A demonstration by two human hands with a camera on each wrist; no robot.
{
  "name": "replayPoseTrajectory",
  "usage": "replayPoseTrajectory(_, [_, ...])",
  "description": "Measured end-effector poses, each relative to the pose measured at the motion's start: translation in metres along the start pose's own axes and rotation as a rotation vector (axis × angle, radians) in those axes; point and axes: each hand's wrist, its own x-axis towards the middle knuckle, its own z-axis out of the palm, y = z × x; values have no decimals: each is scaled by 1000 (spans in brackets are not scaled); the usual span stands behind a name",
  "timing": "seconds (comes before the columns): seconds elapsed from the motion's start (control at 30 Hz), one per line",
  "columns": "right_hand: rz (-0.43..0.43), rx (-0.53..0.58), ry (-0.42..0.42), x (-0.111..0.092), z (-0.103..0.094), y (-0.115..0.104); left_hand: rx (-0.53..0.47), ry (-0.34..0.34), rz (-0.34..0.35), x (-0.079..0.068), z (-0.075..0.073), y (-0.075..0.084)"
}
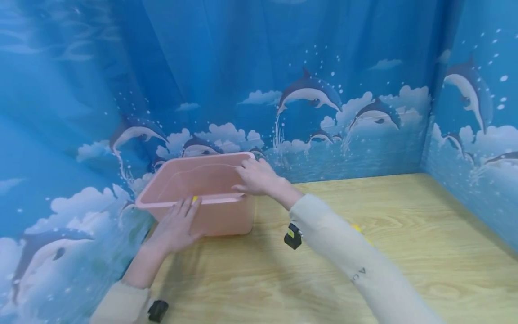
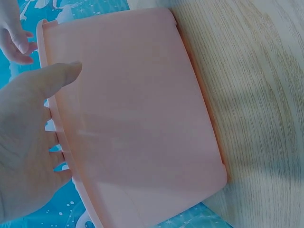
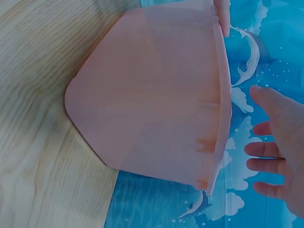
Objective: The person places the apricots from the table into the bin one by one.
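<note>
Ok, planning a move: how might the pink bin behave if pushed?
The pink bin probably slides rather than rolls, having flat sides. Thin-looking walls suggest it's fairly light. Narrower below than at the rim, it might tip if pushed high.

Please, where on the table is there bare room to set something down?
Between left sleeve and right sleeve, in front of the bin, the table is bare; also between the yellow thing and right curtain. Crowded: the bin's rim, near left hand and right hand.

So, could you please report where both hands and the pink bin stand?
Left hand at rim, near side. Right hand empty, right side. Bin upright on table. No obstruction visible.
</note>
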Motion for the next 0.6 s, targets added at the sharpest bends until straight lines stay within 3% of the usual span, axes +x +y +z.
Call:
replayPoseTrajectory(0.23, [1, 7, 7, -20, 4, 18, -6, -7, -8, 1, 0, 1])
replayPoseTrajectory(0.6, [-3, 40, 55, -77, 10, 55, 22, 7, 16, 1, -1, 0])
